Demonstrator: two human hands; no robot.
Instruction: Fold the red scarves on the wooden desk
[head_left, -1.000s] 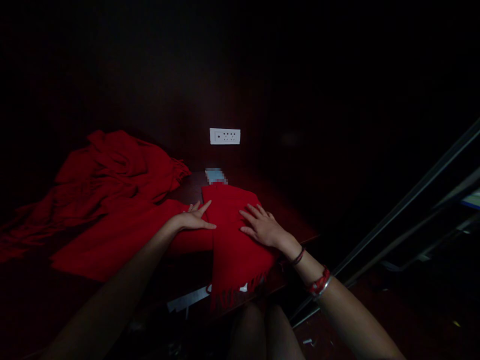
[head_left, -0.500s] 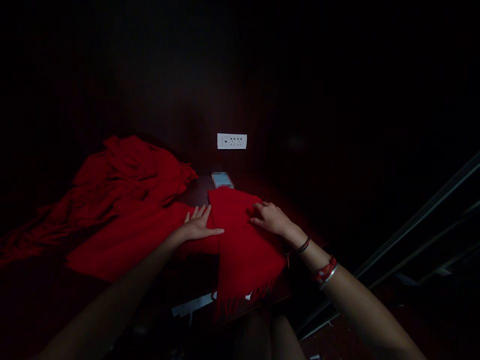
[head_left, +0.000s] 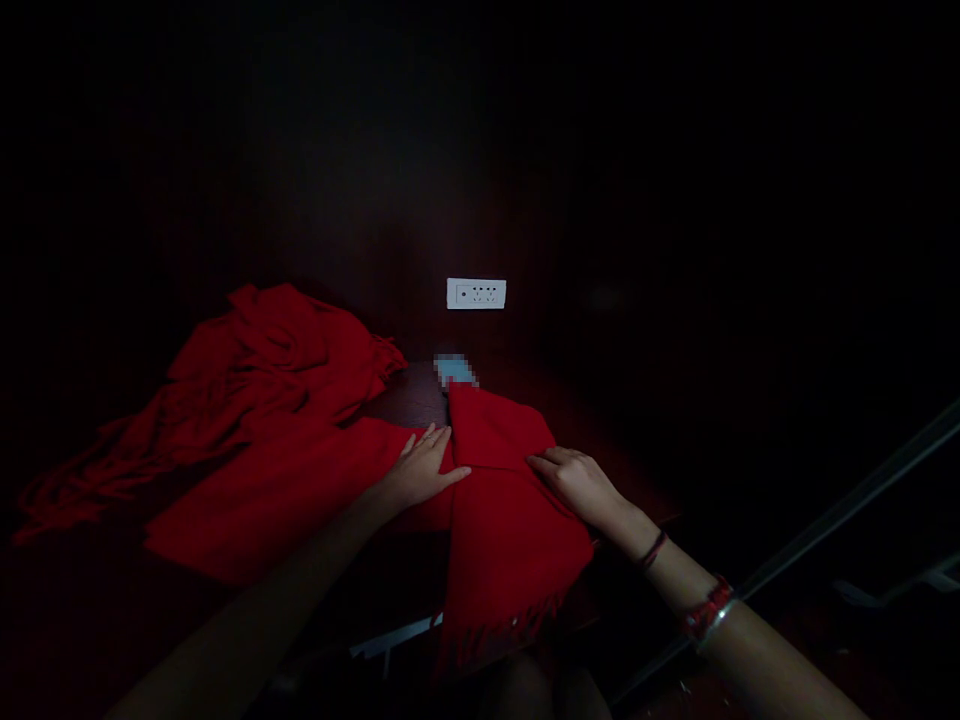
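Note:
A red fringed scarf (head_left: 517, 540) lies partly folded on a dark table (head_left: 412, 395), its fringe hanging towards the front edge. My left hand (head_left: 424, 470) rests on it near the fold, fingers spread and thumb pointing right. At the scarf's right side, my right hand (head_left: 581, 485) touches the cloth with its fingers bent close together; the thumb is hidden, and whether the fingers pinch the cloth is unclear. A flat section of red cloth (head_left: 277, 500) stretches to the left, beside a crumpled red pile (head_left: 285, 350) with fringes.
A white wall socket (head_left: 476, 293) is behind the scarf. Just below it lies a pixelated light-blue item (head_left: 456, 370). A pale metal rail (head_left: 840, 505) slants at the right. Beneath the table's front edge is a pale strip (head_left: 397, 636).
The view has shifted slightly. My right hand has moved to the right along the scarf, and its fingers have drawn closer together. My left hand stays flat near the fold.

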